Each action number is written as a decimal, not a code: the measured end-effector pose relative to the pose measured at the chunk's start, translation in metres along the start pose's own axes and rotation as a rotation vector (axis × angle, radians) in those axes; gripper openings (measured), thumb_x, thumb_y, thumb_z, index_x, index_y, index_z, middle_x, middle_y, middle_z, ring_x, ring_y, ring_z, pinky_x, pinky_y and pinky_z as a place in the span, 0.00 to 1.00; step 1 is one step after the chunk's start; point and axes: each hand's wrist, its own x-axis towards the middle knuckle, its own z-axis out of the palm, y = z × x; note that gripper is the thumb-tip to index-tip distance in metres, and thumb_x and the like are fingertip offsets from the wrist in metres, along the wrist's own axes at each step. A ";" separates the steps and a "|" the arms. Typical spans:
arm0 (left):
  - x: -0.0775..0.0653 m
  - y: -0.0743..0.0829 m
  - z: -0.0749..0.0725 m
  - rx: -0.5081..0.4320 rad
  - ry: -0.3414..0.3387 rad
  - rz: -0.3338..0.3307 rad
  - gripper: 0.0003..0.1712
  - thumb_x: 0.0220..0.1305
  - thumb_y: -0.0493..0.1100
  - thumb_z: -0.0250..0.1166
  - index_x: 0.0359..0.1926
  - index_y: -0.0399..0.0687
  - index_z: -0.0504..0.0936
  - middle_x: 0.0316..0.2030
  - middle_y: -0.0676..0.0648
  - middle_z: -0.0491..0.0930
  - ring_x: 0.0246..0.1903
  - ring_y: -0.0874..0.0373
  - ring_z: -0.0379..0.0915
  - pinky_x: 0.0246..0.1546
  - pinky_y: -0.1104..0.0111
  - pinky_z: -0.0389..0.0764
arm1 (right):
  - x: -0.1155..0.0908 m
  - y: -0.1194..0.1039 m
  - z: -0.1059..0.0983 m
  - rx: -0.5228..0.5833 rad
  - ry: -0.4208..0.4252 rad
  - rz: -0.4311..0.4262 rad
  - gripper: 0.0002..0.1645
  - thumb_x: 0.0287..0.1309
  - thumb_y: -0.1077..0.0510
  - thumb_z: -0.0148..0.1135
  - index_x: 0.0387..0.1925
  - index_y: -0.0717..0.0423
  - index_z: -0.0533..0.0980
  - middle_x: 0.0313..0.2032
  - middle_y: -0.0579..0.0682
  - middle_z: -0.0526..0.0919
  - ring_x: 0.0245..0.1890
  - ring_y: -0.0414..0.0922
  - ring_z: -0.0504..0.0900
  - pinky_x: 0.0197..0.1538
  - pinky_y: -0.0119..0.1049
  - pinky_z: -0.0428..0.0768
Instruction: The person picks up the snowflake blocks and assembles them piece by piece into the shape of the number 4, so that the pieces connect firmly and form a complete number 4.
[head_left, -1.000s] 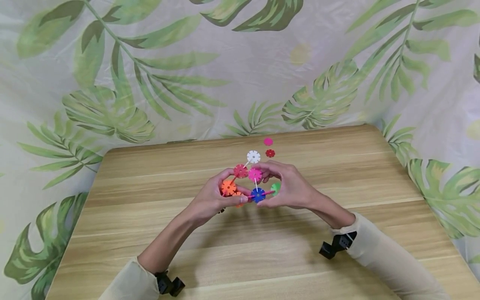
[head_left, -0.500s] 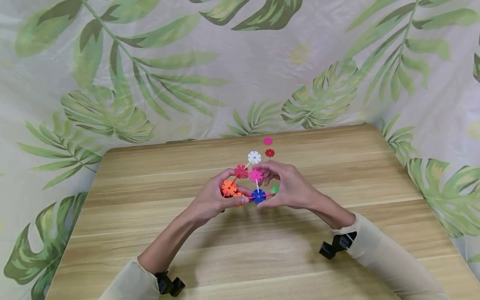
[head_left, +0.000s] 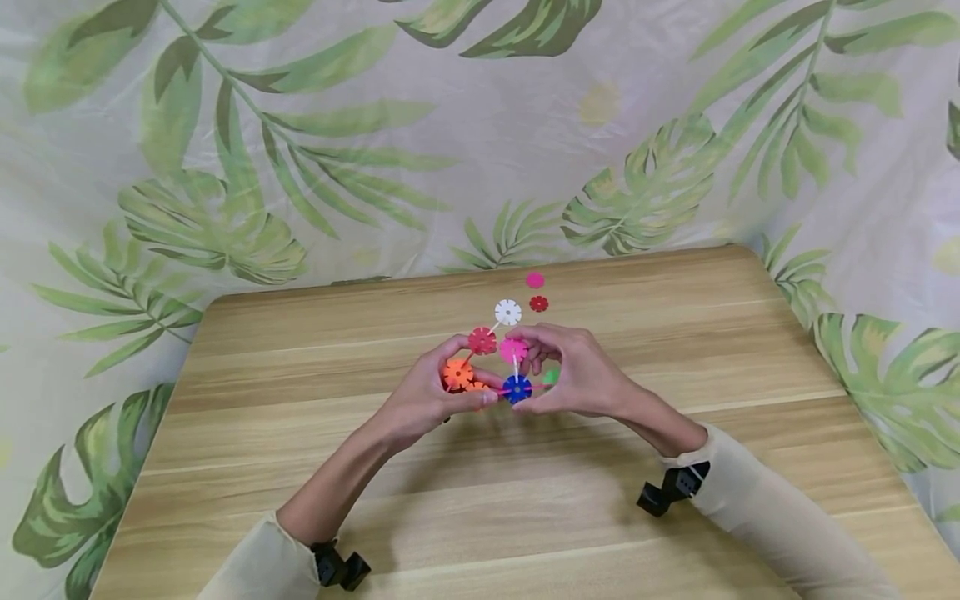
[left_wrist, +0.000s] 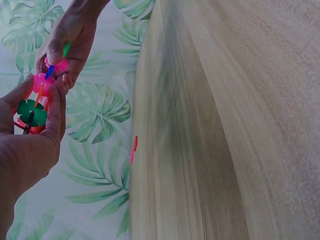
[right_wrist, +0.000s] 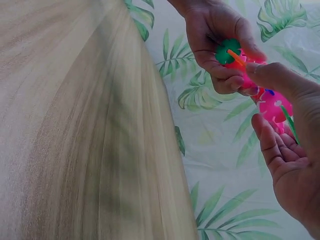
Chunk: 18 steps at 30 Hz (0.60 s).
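Observation:
Both hands hold one built piece of notched plastic discs, slotted together, up over the table. My left hand (head_left: 420, 396) grips its left end, thumb in front, around an orange disc (head_left: 458, 374); a dark green disc (left_wrist: 32, 113) shows there in the left wrist view. From that end a red disc (head_left: 482, 340) and a white disc (head_left: 507, 312) reach up and away. My right hand (head_left: 588, 371) pinches the right part, its fingers at a pink disc (head_left: 513, 350) and its thumb by a blue disc (head_left: 517, 389). A light green disc (head_left: 551, 377) is partly hidden in that hand.
Near the far edge of the wooden table (head_left: 637, 308) lie a loose pink disc (head_left: 535, 280) and a loose red disc (head_left: 538, 303). Behind the table hangs a leaf-patterned cloth (head_left: 495, 133).
The built piece has turned slightly in the hands: the pink disc has shifted a little right, and less of the light green disc shows. Both hands keep their grip almost in place.

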 end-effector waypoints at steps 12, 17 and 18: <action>-0.001 0.001 -0.002 0.037 0.034 0.013 0.33 0.66 0.36 0.75 0.69 0.43 0.72 0.50 0.43 0.90 0.49 0.51 0.88 0.43 0.71 0.85 | -0.003 0.001 0.001 0.050 0.057 0.009 0.56 0.32 0.61 0.93 0.66 0.69 0.75 0.45 0.55 0.88 0.42 0.51 0.88 0.49 0.38 0.89; 0.000 0.000 -0.002 0.046 0.039 0.018 0.33 0.66 0.37 0.76 0.68 0.42 0.72 0.50 0.43 0.90 0.49 0.51 0.88 0.42 0.72 0.86 | -0.005 0.004 -0.002 0.118 0.063 0.024 0.53 0.37 0.62 0.91 0.67 0.68 0.75 0.45 0.57 0.89 0.44 0.52 0.88 0.53 0.38 0.88; 0.000 -0.001 -0.002 0.050 0.038 0.019 0.33 0.66 0.37 0.76 0.68 0.43 0.72 0.50 0.44 0.90 0.49 0.51 0.88 0.41 0.72 0.85 | -0.006 0.005 -0.003 0.136 0.066 0.022 0.52 0.39 0.64 0.90 0.67 0.68 0.75 0.46 0.58 0.89 0.45 0.53 0.88 0.53 0.39 0.88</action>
